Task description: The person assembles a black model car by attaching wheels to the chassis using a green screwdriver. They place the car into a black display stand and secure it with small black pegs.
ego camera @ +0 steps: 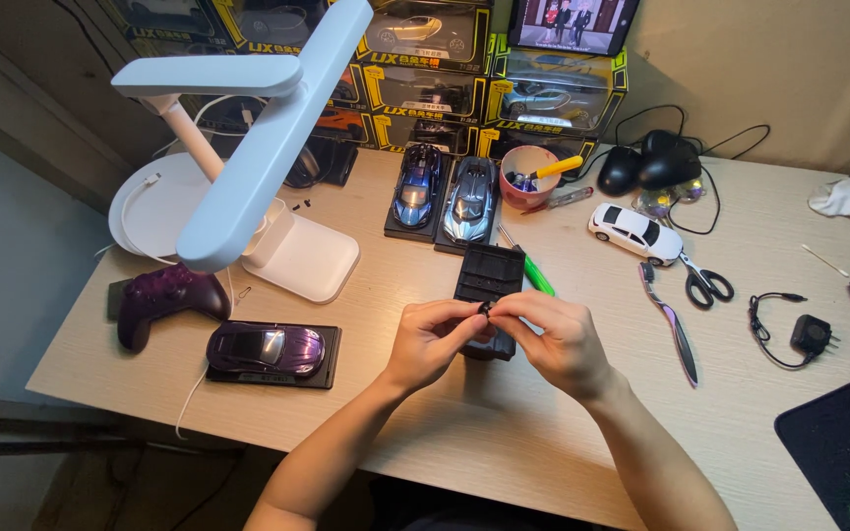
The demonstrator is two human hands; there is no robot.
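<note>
My left hand and my right hand meet over the wooden desk, fingertips pinched together on a tiny black part. Under them lies a black rectangular base plate, partly hidden by my fingers. A green-handled tool rests beside the plate on its right. Two blue model cars on black stands sit just beyond the plate.
A white desk lamp stands at left, with a purple game controller and a purple model car on a stand near it. A white model car, scissors, a toothbrush, a pink cup, and boxed cars are behind and right.
</note>
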